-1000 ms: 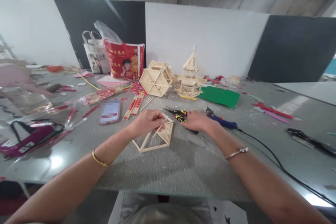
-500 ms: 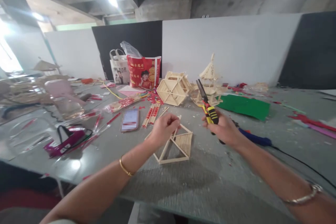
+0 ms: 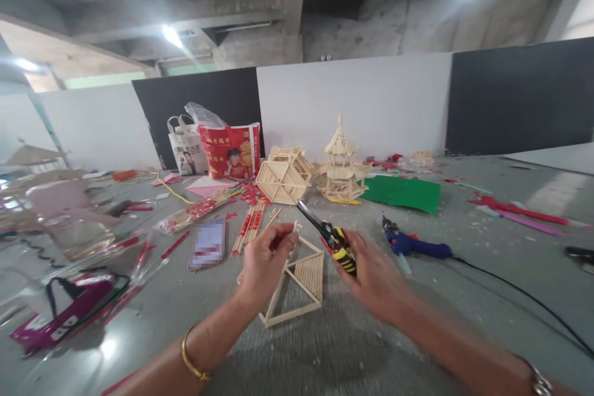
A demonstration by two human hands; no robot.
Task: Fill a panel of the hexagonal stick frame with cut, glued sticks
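A flat frame of pale wooden sticks [image 3: 292, 317] lies on the grey table, one of its sections filled with parallel sticks [image 3: 310, 276]. Over its far left part is my left hand [image 3: 266, 260], its fingers pinched on a short wooden stick [image 3: 296, 229] that pokes up past the fingertips. My right hand [image 3: 366, 266] is closed round the yellow and black handles of a pair of pliers [image 3: 342, 252]. The jaws of the pliers point up and left, close to the stick's top. Part of the frame is hidden under my left hand.
Behind stand a hexagonal stick structure [image 3: 283, 182] and a stick pagoda [image 3: 341, 167]. A phone [image 3: 208, 244] and red-marked sticks [image 3: 249, 229] lie left. On the right are a blue glue gun [image 3: 417, 246] with its cord and a green sheet [image 3: 401, 193]. Bags [image 3: 229, 151] stand at the back.
The pliers have moved left and down toward my left hand, and their jaws now tilt further left. The view has shifted to the right. My left hand still pinches over the frame.
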